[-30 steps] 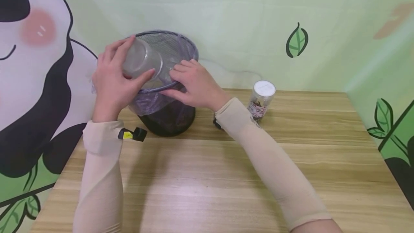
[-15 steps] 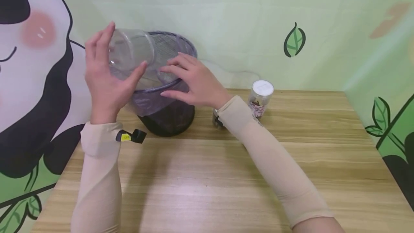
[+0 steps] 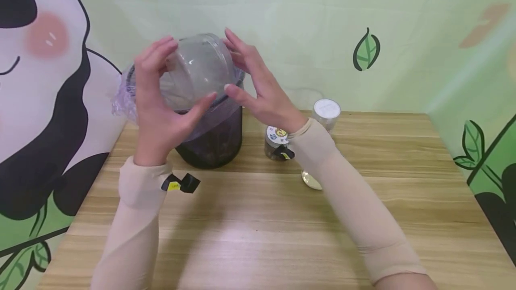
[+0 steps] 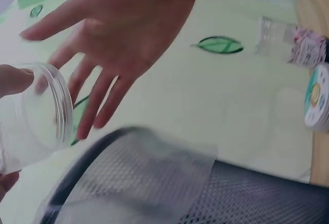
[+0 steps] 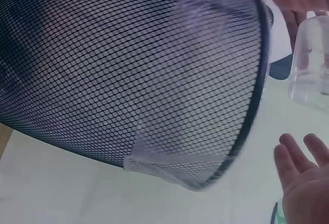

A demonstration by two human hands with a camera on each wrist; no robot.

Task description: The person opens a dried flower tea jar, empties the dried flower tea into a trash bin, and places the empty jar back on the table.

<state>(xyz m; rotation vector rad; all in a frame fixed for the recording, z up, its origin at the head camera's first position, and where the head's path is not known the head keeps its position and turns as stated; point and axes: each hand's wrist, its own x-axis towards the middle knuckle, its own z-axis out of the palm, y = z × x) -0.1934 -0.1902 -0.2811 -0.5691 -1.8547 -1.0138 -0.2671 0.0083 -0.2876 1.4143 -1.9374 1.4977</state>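
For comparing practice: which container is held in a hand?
The tilted jar, gripped by the left hand; the white-topped jar, printed-lid jar and partly hidden container rest on the table.

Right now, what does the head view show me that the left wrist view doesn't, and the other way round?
Only the head view: the panda picture, and a gold-coloured item partly hidden by the right sleeve.

Only the left wrist view: the right hand with its palm turned to the camera, and the pink label on the tall jar.

Both: the left hand gripping the clear jar, the mesh bin and the patterned lid.
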